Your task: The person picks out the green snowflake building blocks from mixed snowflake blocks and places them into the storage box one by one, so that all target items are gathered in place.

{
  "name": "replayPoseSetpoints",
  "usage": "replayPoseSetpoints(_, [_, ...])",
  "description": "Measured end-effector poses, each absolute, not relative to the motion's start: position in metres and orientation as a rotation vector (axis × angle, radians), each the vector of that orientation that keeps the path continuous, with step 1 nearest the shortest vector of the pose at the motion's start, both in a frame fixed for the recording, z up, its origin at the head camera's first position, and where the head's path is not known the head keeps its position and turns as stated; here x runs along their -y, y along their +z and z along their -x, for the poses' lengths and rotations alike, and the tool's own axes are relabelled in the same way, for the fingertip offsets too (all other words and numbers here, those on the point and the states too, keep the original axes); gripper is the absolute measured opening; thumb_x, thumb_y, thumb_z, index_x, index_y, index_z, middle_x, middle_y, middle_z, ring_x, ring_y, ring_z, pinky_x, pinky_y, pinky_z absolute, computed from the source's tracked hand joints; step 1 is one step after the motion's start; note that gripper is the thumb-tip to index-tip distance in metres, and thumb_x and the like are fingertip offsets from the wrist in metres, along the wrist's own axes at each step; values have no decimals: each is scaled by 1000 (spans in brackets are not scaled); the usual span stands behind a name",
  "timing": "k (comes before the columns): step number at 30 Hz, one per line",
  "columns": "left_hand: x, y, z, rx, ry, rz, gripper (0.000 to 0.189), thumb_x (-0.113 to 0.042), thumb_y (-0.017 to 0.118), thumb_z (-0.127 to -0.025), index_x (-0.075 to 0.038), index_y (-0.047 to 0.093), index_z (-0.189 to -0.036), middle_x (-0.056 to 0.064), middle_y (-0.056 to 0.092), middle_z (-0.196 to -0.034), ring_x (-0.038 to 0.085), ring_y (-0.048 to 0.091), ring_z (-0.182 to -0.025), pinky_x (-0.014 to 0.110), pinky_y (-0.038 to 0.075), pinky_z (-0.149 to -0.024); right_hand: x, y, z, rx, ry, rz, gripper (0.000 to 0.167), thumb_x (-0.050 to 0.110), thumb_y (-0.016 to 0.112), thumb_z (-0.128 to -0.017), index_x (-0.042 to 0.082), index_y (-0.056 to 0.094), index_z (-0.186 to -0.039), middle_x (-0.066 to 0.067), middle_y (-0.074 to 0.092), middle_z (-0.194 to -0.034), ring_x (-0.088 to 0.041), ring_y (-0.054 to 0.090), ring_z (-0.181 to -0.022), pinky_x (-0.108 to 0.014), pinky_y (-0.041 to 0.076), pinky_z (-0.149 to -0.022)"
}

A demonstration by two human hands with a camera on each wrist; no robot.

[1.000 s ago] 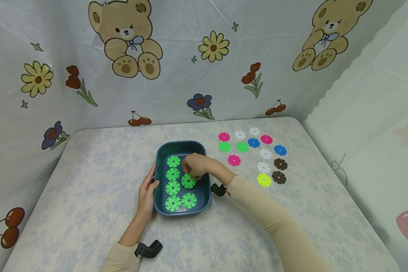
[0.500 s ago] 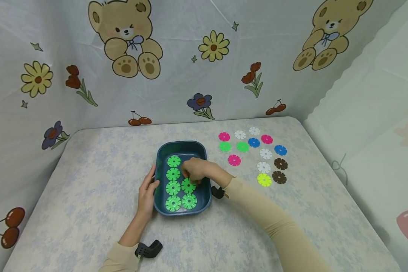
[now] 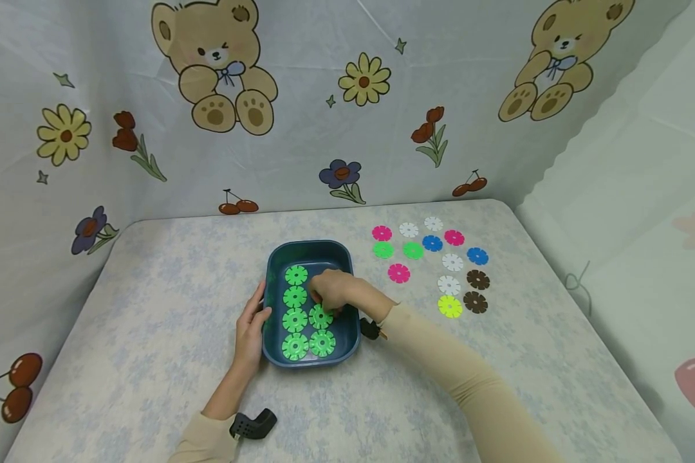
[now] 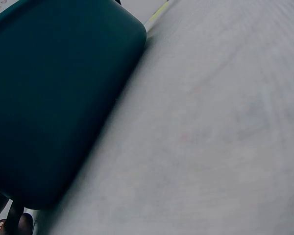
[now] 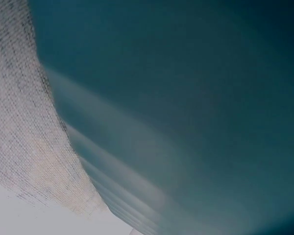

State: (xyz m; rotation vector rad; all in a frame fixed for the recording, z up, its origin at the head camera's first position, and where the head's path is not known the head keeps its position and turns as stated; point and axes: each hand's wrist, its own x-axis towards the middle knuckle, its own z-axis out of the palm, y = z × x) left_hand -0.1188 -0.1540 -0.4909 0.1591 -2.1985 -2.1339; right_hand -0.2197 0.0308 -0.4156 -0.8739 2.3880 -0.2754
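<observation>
A dark blue rectangular tray [image 3: 311, 364] stands on the table, with green notched plastic discs in two columns inside it. My left hand [image 3: 249, 337] holds the tray's left side, the thumb at the rim and the fingers along the outer wall. In the left wrist view, dark fingertips [image 4: 13, 215] show at the tray's corner. Inside the tray, my right hand [image 3: 331, 288] has curled fingers on the upper green disc [image 3: 320, 317] of the right column. That disc lies just above another green disc [image 3: 322, 343]; its right edge is hidden by the hand.
Loose notched discs lie to the right of the tray: pink [image 3: 399, 273], green [image 3: 413, 250], white [image 3: 452, 262], blue [image 3: 477, 256], brown [image 3: 475, 302] and yellow [image 3: 450, 307]. A patterned cloth [image 3: 301, 141] hangs behind the table.
The upper green disc in the right column has slid slightly toward the lower one, with my right hand moving along. My left hand has stayed at the tray's side.
</observation>
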Motion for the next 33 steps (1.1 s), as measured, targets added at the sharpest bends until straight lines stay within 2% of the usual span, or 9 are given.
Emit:
replayPoseSetpoints(7, [154,-491,119,2211,-2124,-162,53,-11,38,-103,-15,31,-155,-3,28,-161,13,35,-129,11,30,-97,-30,-420,220,-2416,-217,875,22,-1,69,-83,15,56,-74,-1,59,-65,-9,57,-49,-22,41,-49])
replayPoseSetpoints(19, [153,-491,119,2203,-2129,-162,53,-10,38,-102,-15,31,-154,-2,29,-160,11,37,-125,11,31,-96,-30,-419,219,-2452,-213,888,17,5,72,-84,14,59,-77,0,60,-68,-9,58,-50,-21,43,-51])
replayPoseSetpoints(22, [153,-491,120,2197,-2137,-159,53,-10,38,-103,-15,31,-155,-2,29,-160,12,37,-126,11,31,-96,-36,-413,221,-2428,-354,920,8,8,73,-86,9,64,-86,-1,64,-71,-12,65,-56,-21,45,-54])
replayPoseSetpoints(26, [153,-491,119,2190,-2133,-173,53,-10,39,-102,-15,32,-154,0,29,-160,14,37,-126,11,31,-95,-56,-401,228,-2343,-681,973,14,10,69,-90,1,65,-100,-6,68,-76,-19,70,-66,-24,51,-57])
replayPoseSetpoints(29, [152,-491,119,2193,-2117,-182,53,-10,39,-102,-14,33,-154,2,30,-160,14,38,-125,12,32,-95,-80,-393,235,-2278,-901,944,13,11,67,-92,1,64,-100,-9,68,-80,-23,71,-70,-28,53,-58])
replayPoseSetpoints(33, [151,-490,119,2189,-2108,-187,52,-10,39,-102,-13,33,-154,3,31,-160,12,39,-122,13,32,-94,-120,-389,249,-2307,-1091,747,13,14,66,-93,4,64,-101,-9,66,-87,-27,72,-76,-34,55,-64])
